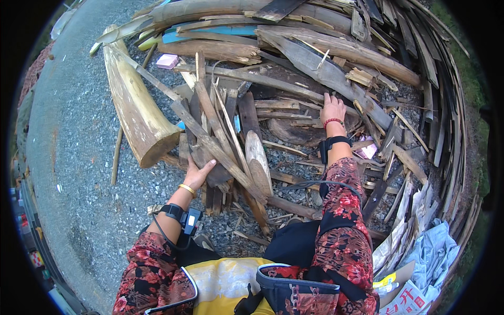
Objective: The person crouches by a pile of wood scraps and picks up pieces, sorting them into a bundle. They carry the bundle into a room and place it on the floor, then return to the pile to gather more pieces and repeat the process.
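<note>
My left hand (pixel 197 171), with a yellow bracelet at the wrist, lies against a short dark board (pixel 212 167) at the near left of a heap of split wood, thumb raised; whether it grips the board is unclear. A long narrow wood strip (pixel 220 155) crosses the heap beside it. My right hand (pixel 333 107), with a red bead bracelet, reaches to the far end of a long thin wooden stick (pixel 271 80); its fingertips are partly hidden, so its hold cannot be told. A wide rough piece of wood (pixel 295 130) lies to the left of that hand.
A thick peeled log (pixel 138 98) lies on gravel (pixel 78 157) at left. Long weathered planks (pixel 311 63) and a round pole (pixel 236 8) lie across the far side. Stacked boards (pixel 441 98) curve along the right. Pink blocks (pixel 167 61) and a pale blue plastic sheet (pixel 429 248) are also there.
</note>
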Demonstrator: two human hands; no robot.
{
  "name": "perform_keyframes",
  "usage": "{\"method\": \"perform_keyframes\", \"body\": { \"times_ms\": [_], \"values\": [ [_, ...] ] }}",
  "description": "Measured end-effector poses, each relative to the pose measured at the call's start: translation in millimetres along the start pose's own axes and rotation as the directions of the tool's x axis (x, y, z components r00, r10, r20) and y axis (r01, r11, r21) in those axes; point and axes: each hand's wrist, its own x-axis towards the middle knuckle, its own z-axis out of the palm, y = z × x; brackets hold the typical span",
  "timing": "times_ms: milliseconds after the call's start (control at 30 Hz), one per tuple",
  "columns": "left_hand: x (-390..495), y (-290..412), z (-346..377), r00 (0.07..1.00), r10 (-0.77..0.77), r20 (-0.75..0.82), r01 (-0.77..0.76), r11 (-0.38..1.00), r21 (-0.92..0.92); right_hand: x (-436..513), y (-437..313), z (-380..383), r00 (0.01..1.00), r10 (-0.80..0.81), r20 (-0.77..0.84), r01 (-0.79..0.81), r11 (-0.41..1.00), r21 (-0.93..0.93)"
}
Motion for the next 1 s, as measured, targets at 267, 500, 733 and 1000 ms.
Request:
{"method": "perform_keyframes", "body": {
  "times_ms": [267, 500, 733, 1000],
  "values": [
    [-8, 21, -5, 0.998, -0.023, 0.054, 0.027, 0.997, -0.07, -39, -6, -52, 0.951, -0.202, 0.234, 0.152, 0.964, 0.218],
    [-2, 15, -4, 0.992, -0.082, 0.095, 0.089, 0.993, -0.071, -161, -91, -66, 0.831, -0.229, 0.508, -0.276, 0.623, 0.732],
    [-1, 3, -5, 0.995, 0.015, 0.097, -0.011, 0.999, -0.041, -191, -110, -43, 0.9, -0.236, 0.366, -0.176, 0.572, 0.801],
    [0, -3, -4, 0.98, 0.058, 0.192, -0.041, 0.995, -0.092, -201, -123, -25, 0.619, -0.507, 0.6, -0.079, 0.72, 0.69]
  ]
}}
